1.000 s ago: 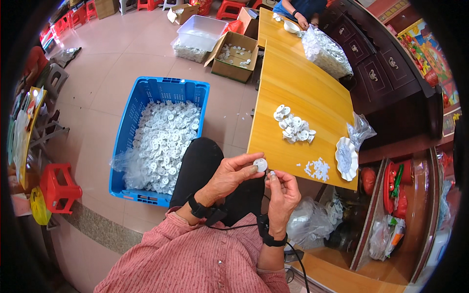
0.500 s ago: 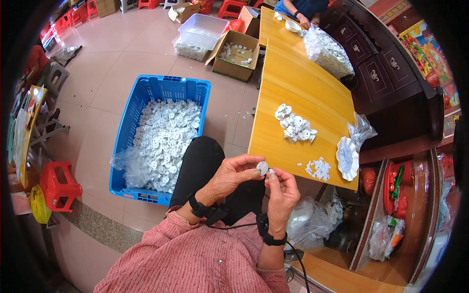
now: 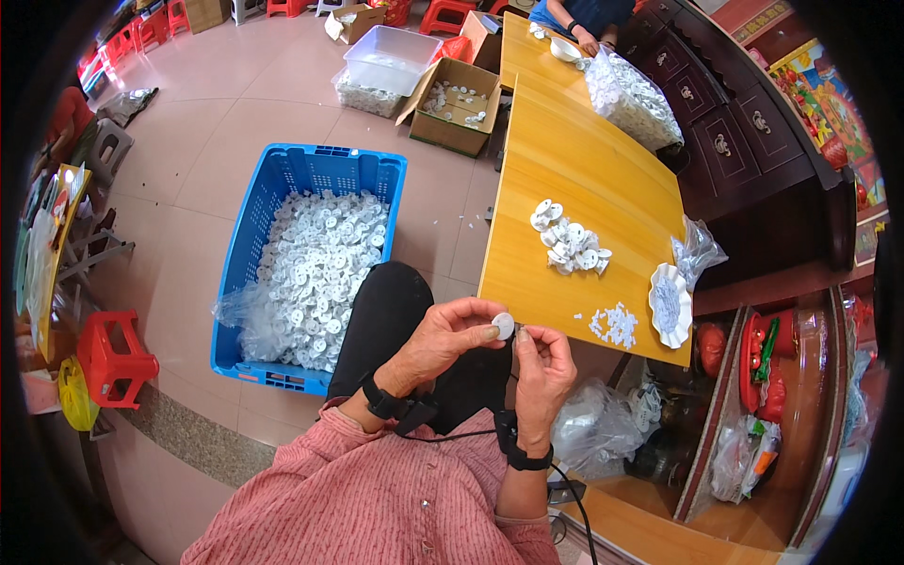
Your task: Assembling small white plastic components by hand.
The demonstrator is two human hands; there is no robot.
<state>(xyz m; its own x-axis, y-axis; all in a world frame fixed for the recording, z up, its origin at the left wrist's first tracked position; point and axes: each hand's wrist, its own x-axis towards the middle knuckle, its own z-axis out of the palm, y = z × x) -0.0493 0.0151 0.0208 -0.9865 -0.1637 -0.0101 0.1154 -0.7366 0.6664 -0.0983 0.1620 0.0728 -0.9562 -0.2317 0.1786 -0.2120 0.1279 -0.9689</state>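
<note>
Between the thumb and fingers of my left hand is a round white plastic disc-shaped part, its flat face turned up. My right hand is beside it, thumb and forefinger pinched together close to the disc's right edge. Whatever those right fingertips hold, if anything, is too small or covered to make out. On the yellow table just beyond my hands lie a pile of similar white round parts and a scatter of tiny white pieces. A white scalloped dish holds more tiny pieces.
Left of my knee stands a blue plastic crate heaped with white parts. Farther off are a cardboard box and a clear tub. A filled clear bag sits near another person's hand. A red stool stands left.
The disc in my left hand has shifted slightly left and tilted. A small white piece seen at my right fingertips before no longer shows there. My right hand has barely moved.
</note>
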